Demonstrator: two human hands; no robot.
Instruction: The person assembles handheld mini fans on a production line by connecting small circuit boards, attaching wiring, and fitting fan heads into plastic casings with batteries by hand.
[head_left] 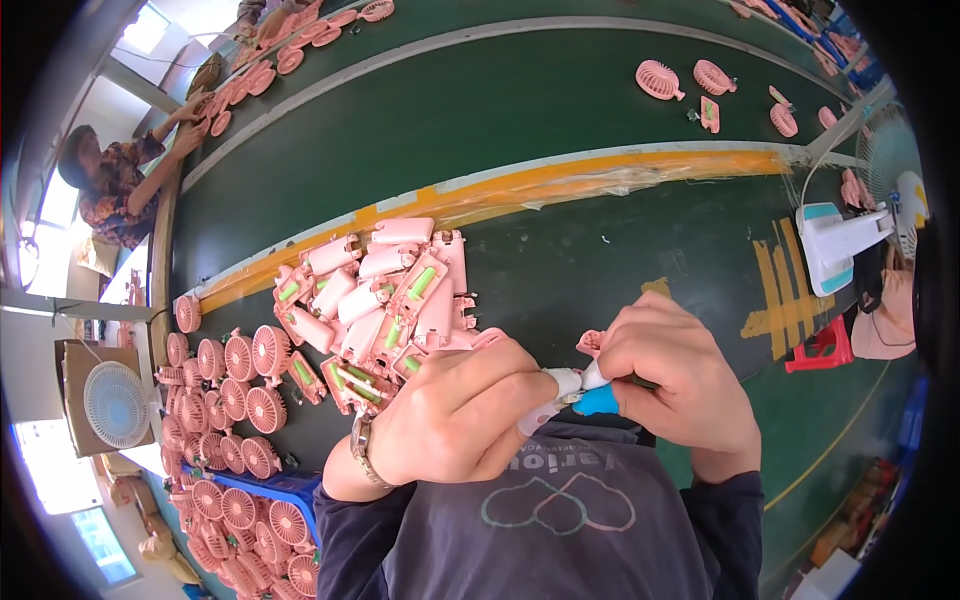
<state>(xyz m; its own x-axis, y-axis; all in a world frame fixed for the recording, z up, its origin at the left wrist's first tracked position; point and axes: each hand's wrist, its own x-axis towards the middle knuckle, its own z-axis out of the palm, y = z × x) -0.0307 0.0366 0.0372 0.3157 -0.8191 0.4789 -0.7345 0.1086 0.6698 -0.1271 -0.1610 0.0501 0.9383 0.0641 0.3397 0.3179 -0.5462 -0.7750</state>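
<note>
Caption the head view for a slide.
Left hand and right hand pinch a small part beside piled pink fan casings.

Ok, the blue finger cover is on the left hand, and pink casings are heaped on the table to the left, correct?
Not quite: the head view shows the blue finger cover on the right hand. The pink casings are heaped on the table to the left.

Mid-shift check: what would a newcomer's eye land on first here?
Probably the heap of pink casings on the dark green table, beyond the left hand. Next, the round pink fan heads crowded at the lower left. Then the bright blue cover on the right hand, right of centre.
</note>
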